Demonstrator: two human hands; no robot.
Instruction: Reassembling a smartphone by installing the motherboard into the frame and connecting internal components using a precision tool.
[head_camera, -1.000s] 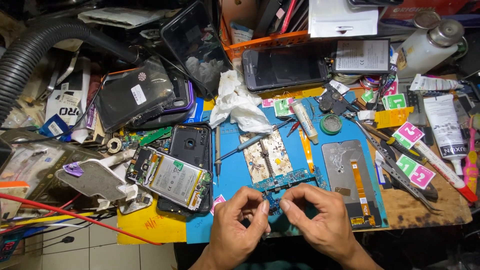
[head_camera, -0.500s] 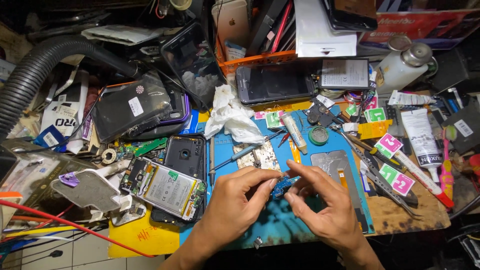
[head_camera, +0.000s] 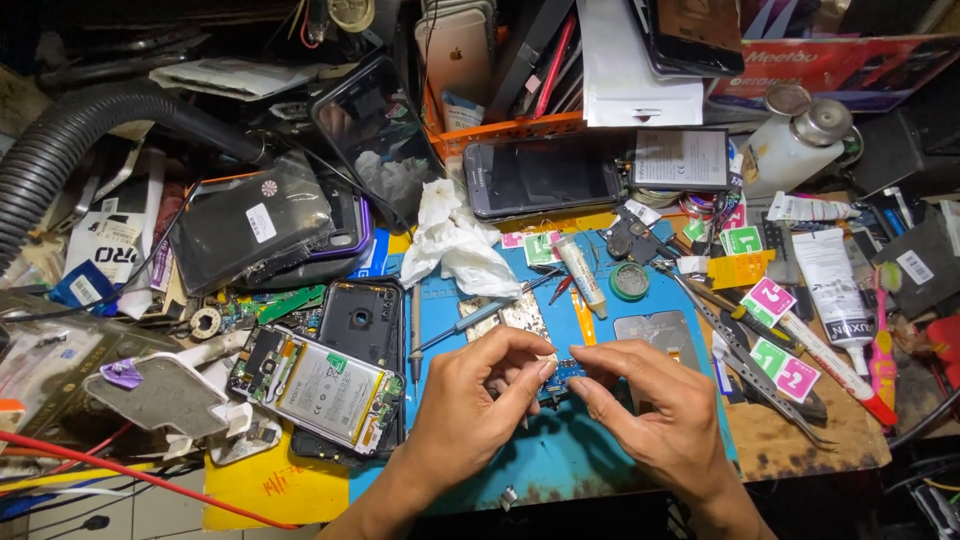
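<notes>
My left hand (head_camera: 478, 405) and my right hand (head_camera: 650, 410) meet over the blue work mat (head_camera: 560, 460). Together they pinch a small blue circuit board (head_camera: 566, 371) between their fingertips, just above the mat. Most of the board is hidden by my fingers. An opened phone with its battery showing (head_camera: 320, 385) lies to the left of my left hand. A black phone back cover (head_camera: 362, 320) rests behind it. A grey phone frame (head_camera: 655, 328) lies flat just beyond my right hand.
Crumpled white tissue (head_camera: 455, 245), a screwdriver (head_camera: 417, 330), tweezers (head_camera: 745, 375), glue tubes (head_camera: 838, 290), coloured sticker tabs (head_camera: 770, 300) and a round green tin (head_camera: 630, 282) crowd the mat. Stacked phones (head_camera: 545, 175), a black hose (head_camera: 70, 140), a white bottle (head_camera: 795, 145) and a red cable (head_camera: 130, 470) surround it.
Both hands have shifted up and away from me with the small board, and the view has tilted down a little. The left fingers now curl more closely over the board.
</notes>
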